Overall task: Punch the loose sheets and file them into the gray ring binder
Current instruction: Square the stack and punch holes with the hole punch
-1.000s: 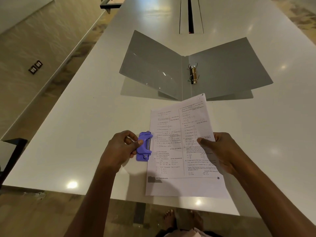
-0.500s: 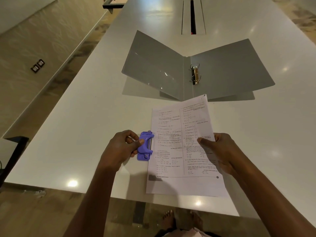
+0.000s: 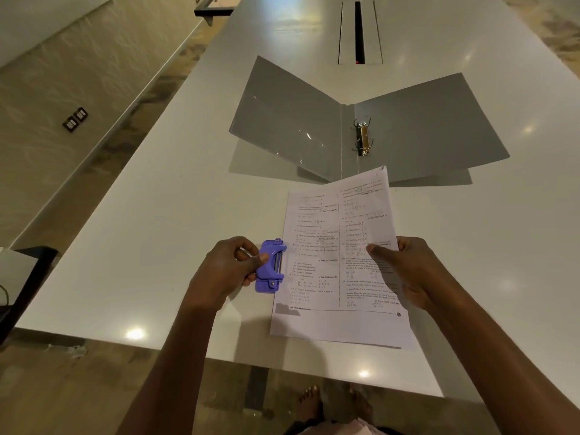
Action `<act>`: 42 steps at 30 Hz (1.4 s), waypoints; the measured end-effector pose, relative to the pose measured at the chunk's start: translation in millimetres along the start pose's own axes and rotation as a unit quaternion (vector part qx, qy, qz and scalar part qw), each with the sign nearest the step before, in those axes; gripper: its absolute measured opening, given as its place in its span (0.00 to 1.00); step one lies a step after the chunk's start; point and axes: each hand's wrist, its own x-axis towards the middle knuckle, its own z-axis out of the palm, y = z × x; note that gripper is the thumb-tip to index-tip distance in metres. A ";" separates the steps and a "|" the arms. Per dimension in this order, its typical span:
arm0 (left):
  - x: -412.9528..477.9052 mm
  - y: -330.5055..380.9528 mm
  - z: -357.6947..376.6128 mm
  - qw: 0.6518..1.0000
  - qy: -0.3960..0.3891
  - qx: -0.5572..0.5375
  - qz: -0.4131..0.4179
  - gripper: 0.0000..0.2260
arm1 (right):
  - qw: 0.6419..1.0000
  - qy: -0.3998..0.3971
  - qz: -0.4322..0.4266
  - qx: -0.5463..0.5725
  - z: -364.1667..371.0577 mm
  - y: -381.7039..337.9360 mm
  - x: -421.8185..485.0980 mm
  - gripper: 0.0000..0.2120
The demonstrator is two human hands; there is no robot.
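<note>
Gray ring binder open, rings bare of sheets

Long glossy white table on marbled beige floor, ceiling lights reflected.

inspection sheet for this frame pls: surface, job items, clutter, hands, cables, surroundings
Surface: white table, glossy, slot opening at far end.
Job's things: gray ring binder lies open, rings bare; printed sheets overhang near edge; purple hole punch at their left margin.
Clutter: nothing seen.
Hands: left hand grips the punch; right hand holds the sheets' right edge.
Cables: one at far left edge.
Surroundings: marble floor, floor sockets, bare feet.
</note>
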 end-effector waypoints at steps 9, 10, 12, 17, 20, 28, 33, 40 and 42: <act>-5.9 8.3 -4.3 0.999 -0.025 -0.038 -0.024 0.11 | 0.999 -0.027 0.036 0.009 -2.0 -3.3 3.2 0.10; -6.5 9.9 -4.5 0.999 -0.027 -0.036 -0.026 0.11 | 0.999 -0.032 0.041 0.014 -2.9 -3.7 2.6 0.11; -6.9 12.0 -3.5 0.998 -0.030 -0.033 -0.032 0.10 | 0.998 -0.043 0.049 0.026 -4.5 -3.8 -0.2 0.10; -6.0 14.7 -7.2 0.996 -0.054 -0.045 -0.057 0.13 | 0.997 -0.044 0.046 0.031 -4.5 2.5 -3.7 0.11; -5.4 17.4 -10.6 0.995 -0.062 -0.042 -0.065 0.13 | 0.997 -0.050 0.044 0.026 -1.4 5.2 -2.4 0.12; -5.5 18.3 -10.8 0.995 -0.067 -0.026 -0.068 0.13 | 0.997 -0.041 0.038 0.051 8.1 7.4 -1.7 0.10; -7.8 19.7 -11.9 0.994 -0.074 -0.047 -0.068 0.13 | 0.996 -0.043 0.040 0.068 6.8 12.3 -0.9 0.09; -7.9 21.6 -13.3 0.994 -0.077 -0.033 -0.069 0.13 | 0.995 -0.046 0.045 0.070 4.8 14.6 -0.7 0.12; -7.2 20.9 -13.4 0.994 -0.079 -0.028 -0.070 0.13 | 0.995 -0.046 0.048 0.073 3.8 14.4 -1.1 0.13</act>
